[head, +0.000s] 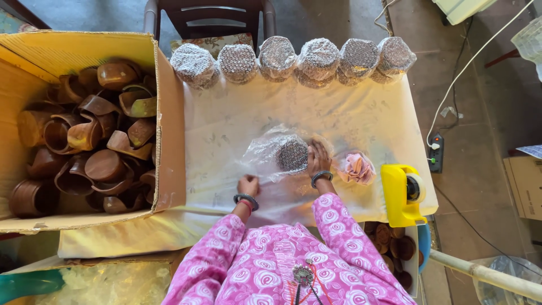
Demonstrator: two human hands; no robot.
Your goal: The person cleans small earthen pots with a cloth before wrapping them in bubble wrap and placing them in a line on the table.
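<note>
A round item half wrapped in bubble wrap lies on the cloth-covered table. My right hand presses against its right side, fingers spread over the wrap. My left hand pinches the loose near edge of the clear bubble-wrap sheet down against the table. Both wrists wear dark bangles and pink flowered sleeves.
Several wrapped bundles line the far edge. A big cardboard box of brown clay cups stands at left. At right are a crumpled pink cloth, a yellow tape dispenser and a tray of small brown items. A chair stands beyond.
</note>
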